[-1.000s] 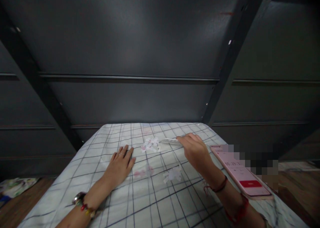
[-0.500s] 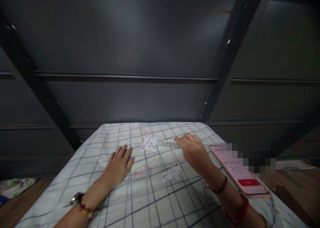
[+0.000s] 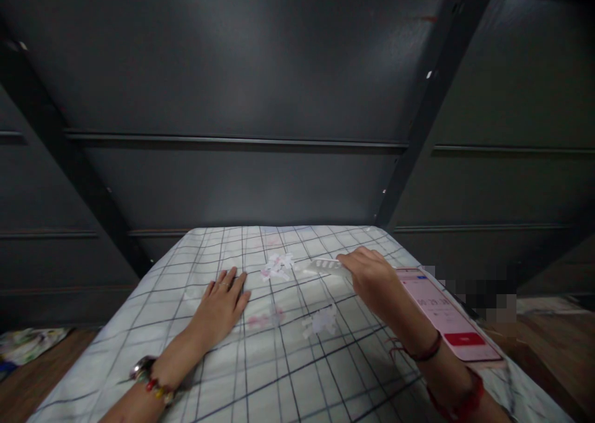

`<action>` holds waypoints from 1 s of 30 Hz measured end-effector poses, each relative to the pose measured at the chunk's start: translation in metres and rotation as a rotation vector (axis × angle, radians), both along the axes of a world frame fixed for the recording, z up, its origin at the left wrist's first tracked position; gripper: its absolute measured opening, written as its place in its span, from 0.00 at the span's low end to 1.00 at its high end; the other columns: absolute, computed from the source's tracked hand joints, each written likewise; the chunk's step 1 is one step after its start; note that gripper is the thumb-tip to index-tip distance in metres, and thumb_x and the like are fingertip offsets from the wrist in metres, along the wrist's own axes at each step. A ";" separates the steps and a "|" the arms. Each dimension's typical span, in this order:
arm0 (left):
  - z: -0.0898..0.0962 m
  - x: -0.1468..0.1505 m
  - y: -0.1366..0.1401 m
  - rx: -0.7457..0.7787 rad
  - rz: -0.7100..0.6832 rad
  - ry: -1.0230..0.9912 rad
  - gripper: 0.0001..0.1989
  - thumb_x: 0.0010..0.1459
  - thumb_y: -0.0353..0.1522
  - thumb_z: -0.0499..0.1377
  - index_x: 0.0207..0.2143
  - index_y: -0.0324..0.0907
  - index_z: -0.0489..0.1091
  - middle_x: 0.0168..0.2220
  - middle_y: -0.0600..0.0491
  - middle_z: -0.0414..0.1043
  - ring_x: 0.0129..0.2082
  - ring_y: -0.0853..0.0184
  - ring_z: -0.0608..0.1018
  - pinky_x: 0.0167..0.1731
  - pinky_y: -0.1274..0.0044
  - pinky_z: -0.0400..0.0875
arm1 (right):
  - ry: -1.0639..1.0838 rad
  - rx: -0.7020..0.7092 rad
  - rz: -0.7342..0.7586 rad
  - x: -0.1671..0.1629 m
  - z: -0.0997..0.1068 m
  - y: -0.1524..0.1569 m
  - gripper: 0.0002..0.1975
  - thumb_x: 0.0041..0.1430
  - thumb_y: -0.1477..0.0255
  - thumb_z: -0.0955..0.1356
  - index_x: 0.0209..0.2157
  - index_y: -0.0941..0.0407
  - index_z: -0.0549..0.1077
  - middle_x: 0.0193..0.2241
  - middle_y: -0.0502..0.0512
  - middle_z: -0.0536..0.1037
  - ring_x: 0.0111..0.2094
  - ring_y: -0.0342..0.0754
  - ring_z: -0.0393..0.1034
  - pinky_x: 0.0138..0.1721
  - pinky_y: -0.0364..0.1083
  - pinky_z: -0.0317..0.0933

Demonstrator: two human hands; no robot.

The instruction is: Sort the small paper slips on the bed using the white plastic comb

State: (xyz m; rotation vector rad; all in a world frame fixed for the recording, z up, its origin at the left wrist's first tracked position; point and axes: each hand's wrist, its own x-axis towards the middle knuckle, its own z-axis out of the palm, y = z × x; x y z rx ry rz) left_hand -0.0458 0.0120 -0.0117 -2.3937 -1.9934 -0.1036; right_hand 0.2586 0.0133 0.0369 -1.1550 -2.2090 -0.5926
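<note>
My right hand (image 3: 372,277) is closed round one end of a flat white tool with a row of slots (image 3: 323,266); I cannot make out its exact kind. The tool's pale far end points left, towards a small pile of white paper-like scraps (image 3: 277,266) with pink marks. Palm down on the checked cloth (image 3: 288,373), my left hand (image 3: 220,302) lies flat with its fingers spread, holding nothing. A second cluster of whitish scraps (image 3: 320,321) lies nearer to me, between the two hands. Pink smudges (image 3: 263,319) show on the cloth beside the left hand.
A pink-edged phone (image 3: 449,314) showing a timer lies at the table's right side, partly behind my right forearm. Dark metal panels (image 3: 246,187) rise behind the table's far edge. A patterned bundle (image 3: 30,345) lies on the floor at left.
My right hand has moved a little to the right with the white tool, which has turned so its slotted flat side shows more. The left hand has stayed still.
</note>
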 end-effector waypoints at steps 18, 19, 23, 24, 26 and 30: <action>-0.005 -0.003 0.002 0.050 -0.032 0.003 0.26 0.62 0.40 0.41 0.58 0.37 0.57 0.61 0.41 0.54 0.60 0.51 0.57 0.53 0.60 0.56 | -0.029 -0.079 0.014 -0.021 0.008 -0.010 0.16 0.49 0.87 0.58 0.30 0.57 0.71 0.23 0.52 0.71 0.30 0.46 0.60 0.33 0.44 0.50; -0.005 -0.003 0.002 0.050 -0.037 0.003 0.26 0.62 0.40 0.41 0.58 0.36 0.57 0.61 0.41 0.53 0.59 0.51 0.57 0.53 0.60 0.56 | -0.022 -0.074 0.010 -0.021 0.007 -0.010 0.17 0.49 0.87 0.58 0.30 0.57 0.71 0.24 0.53 0.71 0.30 0.47 0.60 0.33 0.45 0.50; -0.004 -0.003 0.002 0.042 -0.034 0.013 0.26 0.63 0.39 0.42 0.58 0.35 0.57 0.61 0.39 0.53 0.60 0.50 0.57 0.53 0.60 0.55 | -0.024 -0.069 -0.003 -0.020 0.005 -0.008 0.17 0.48 0.88 0.57 0.30 0.57 0.71 0.23 0.53 0.71 0.30 0.47 0.60 0.33 0.45 0.50; -0.004 -0.003 0.002 0.042 -0.034 0.015 0.26 0.63 0.39 0.42 0.58 0.35 0.57 0.61 0.39 0.53 0.60 0.50 0.57 0.53 0.60 0.55 | -0.034 -0.081 0.003 -0.020 0.004 -0.008 0.17 0.48 0.88 0.57 0.30 0.57 0.71 0.23 0.52 0.71 0.30 0.46 0.60 0.33 0.45 0.50; -0.005 -0.003 0.003 0.049 -0.038 0.011 0.26 0.63 0.39 0.42 0.58 0.36 0.58 0.61 0.40 0.53 0.60 0.50 0.57 0.53 0.60 0.55 | -0.041 -0.104 0.018 -0.019 0.005 -0.008 0.17 0.48 0.88 0.57 0.30 0.57 0.71 0.23 0.52 0.71 0.29 0.46 0.60 0.33 0.44 0.50; -0.008 -0.004 0.003 0.071 -0.042 0.007 0.26 0.63 0.39 0.43 0.58 0.36 0.58 0.61 0.39 0.53 0.59 0.50 0.58 0.53 0.59 0.55 | -0.012 -0.076 0.003 -0.021 0.005 -0.007 0.17 0.49 0.87 0.57 0.31 0.57 0.72 0.24 0.53 0.72 0.30 0.46 0.60 0.33 0.45 0.50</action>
